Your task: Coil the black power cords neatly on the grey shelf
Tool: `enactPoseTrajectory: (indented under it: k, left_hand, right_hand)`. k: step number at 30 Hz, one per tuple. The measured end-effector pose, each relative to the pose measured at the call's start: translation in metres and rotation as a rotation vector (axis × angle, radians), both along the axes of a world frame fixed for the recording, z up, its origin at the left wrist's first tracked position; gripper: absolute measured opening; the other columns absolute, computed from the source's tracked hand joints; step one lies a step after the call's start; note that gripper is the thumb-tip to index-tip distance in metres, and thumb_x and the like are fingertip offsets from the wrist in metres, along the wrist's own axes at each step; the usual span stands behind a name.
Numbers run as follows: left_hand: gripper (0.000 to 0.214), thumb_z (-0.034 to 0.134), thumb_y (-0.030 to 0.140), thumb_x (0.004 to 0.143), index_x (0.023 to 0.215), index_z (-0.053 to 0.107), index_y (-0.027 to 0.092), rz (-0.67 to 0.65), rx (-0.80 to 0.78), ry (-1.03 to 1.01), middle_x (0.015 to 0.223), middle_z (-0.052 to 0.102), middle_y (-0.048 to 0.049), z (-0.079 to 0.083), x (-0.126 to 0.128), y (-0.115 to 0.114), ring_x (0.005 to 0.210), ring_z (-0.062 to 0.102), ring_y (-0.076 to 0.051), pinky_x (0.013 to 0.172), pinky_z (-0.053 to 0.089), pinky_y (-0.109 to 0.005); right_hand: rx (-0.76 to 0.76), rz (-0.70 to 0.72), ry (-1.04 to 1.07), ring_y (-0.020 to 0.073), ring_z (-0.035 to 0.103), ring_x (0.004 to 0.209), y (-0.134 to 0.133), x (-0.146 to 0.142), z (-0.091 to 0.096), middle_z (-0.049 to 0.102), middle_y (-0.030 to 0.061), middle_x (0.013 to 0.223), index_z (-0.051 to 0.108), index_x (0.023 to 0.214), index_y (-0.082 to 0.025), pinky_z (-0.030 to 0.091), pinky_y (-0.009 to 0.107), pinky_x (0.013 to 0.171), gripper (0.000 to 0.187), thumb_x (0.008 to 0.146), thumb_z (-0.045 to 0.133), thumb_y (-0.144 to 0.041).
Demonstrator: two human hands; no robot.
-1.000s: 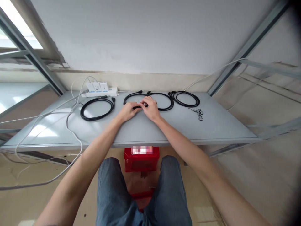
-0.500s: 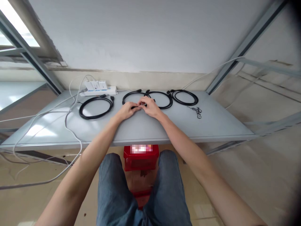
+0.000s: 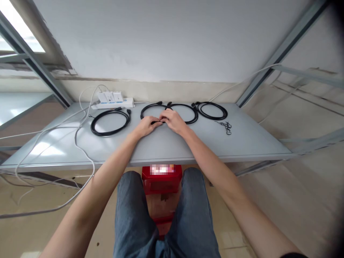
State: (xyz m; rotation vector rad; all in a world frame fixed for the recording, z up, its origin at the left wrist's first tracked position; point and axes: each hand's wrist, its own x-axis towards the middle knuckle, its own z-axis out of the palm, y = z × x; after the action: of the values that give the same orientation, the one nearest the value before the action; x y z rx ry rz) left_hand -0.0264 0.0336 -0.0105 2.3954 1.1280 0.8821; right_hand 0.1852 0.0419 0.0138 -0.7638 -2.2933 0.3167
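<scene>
A coiled black cable (image 3: pixel 142 112) lies at the middle of the grey table, its near side running under my fingers. My left hand (image 3: pixel 147 126) is closed on that near side, thumb and fingers pressed together. Right beside it, my right hand (image 3: pixel 172 120) has its fingers bent into a pinch that meets the left fingertips. What the pinch holds is too small and covered to make out. Just right of the hands, a second black cable coil (image 3: pixel 197 115) rests partly behind my right hand.
Another black coil (image 3: pixel 93 128) lies to the left, and one more (image 3: pixel 225 114) at the back right. Thin black ties (image 3: pixel 228 128) sit in a tangle near it. A white power strip (image 3: pixel 129 103) with chargers stands at the back left. White cords (image 3: pixel 76 138) hang over the table's left side.
Both hands stay at the same coil. My right fingers have closed in lower toward the left fingertips. The coils have not visibly moved on the table.
</scene>
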Motion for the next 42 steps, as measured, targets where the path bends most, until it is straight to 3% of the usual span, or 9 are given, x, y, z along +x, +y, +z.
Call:
enactPoseTrajectory:
  k: [7,12,21,28,35,42]
  left_hand:
    - [0.039,0.057,0.048,0.102,0.098,0.083,0.018,-0.009,0.002,-0.016,0.090,0.080,-0.0073,0.001,0.000,-0.001,0.081,0.065,-0.022,0.080,0.047,-0.031]
    - [0.041,0.057,0.048,0.102,0.097,0.083,0.017,-0.004,0.003,0.002,0.084,0.078,-0.0062,-0.003,0.000,0.003,0.075,0.062,-0.019,0.074,0.045,-0.031]
    - [0.027,0.070,0.038,0.093,0.103,0.085,0.017,0.041,-0.026,0.009,0.085,0.079,-0.0063,-0.004,0.001,0.003,0.075,0.062,-0.020,0.073,0.044,-0.031]
    - [0.026,0.070,0.035,0.095,0.106,0.086,0.018,0.043,-0.025,0.014,0.093,0.082,-0.0081,-0.002,0.001,0.001,0.080,0.067,-0.022,0.076,0.046,-0.032]
    - [0.026,0.072,0.035,0.094,0.107,0.087,0.018,0.027,-0.048,-0.026,0.092,0.082,-0.0077,-0.002,0.001,0.000,0.078,0.066,-0.021,0.075,0.047,-0.031]
    - [0.029,0.072,0.038,0.093,0.103,0.087,0.016,0.044,-0.034,-0.069,0.087,0.082,-0.0075,0.001,0.004,-0.003,0.077,0.066,-0.021,0.074,0.048,-0.030]
  right_hand:
    - [0.044,-0.057,-0.064,0.0284,0.056,0.101,-0.005,0.000,0.003,0.070,0.0096,0.096,0.067,0.088,-0.022,0.045,0.041,0.090,0.021,0.100,0.053,-0.012]
    - [0.022,-0.093,-0.094,0.0277,0.055,0.104,-0.009,0.001,0.004,0.068,0.0097,0.101,0.066,0.092,-0.022,0.044,0.039,0.087,0.021,0.102,0.050,-0.012]
    - [0.023,-0.092,-0.096,0.0276,0.056,0.104,-0.012,-0.002,0.003,0.068,0.0098,0.104,0.062,0.094,-0.022,0.042,0.038,0.087,0.015,0.107,0.054,-0.018]
    - [-0.057,-0.180,-0.064,0.0270,0.057,0.100,-0.003,-0.005,-0.009,0.068,0.0086,0.098,0.062,0.094,-0.021,0.040,0.037,0.086,0.014,0.107,0.060,-0.024]
    - [-0.119,-0.174,-0.014,0.0251,0.058,0.096,0.001,-0.006,-0.011,0.068,0.0068,0.093,0.062,0.090,-0.021,0.041,0.036,0.086,0.018,0.106,0.063,-0.028]
    - [-0.109,-0.359,0.025,0.0232,0.058,0.089,-0.002,-0.017,-0.013,0.067,0.0048,0.083,0.063,0.085,-0.021,0.042,0.034,0.082,0.022,0.105,0.064,-0.031]
